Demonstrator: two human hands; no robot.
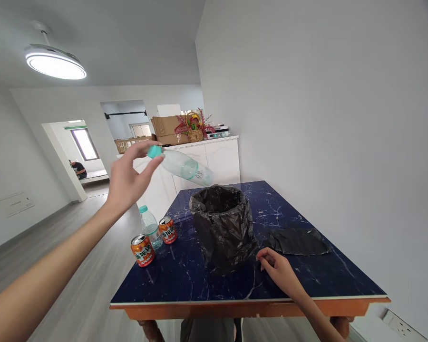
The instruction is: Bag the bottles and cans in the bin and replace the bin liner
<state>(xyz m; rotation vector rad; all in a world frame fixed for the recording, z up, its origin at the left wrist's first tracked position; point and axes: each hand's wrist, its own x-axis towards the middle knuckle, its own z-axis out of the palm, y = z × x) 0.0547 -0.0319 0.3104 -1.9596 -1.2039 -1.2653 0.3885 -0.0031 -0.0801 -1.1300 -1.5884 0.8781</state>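
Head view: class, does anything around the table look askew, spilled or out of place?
The clear bottle lies nearly sideways in the air above the bagged bin, its cap at the fingertips of the left hand. A loose black bag lies crumpled on the table. Nothing spilled.

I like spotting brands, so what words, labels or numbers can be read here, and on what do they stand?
"美年达", as best it reads, in white on the near orange can and the far orange can.
Label on the tilted bottle at the left hand: too blurred to read.
Label on the standing bottle: too small to read.
Plate on the left wall: too small to read.
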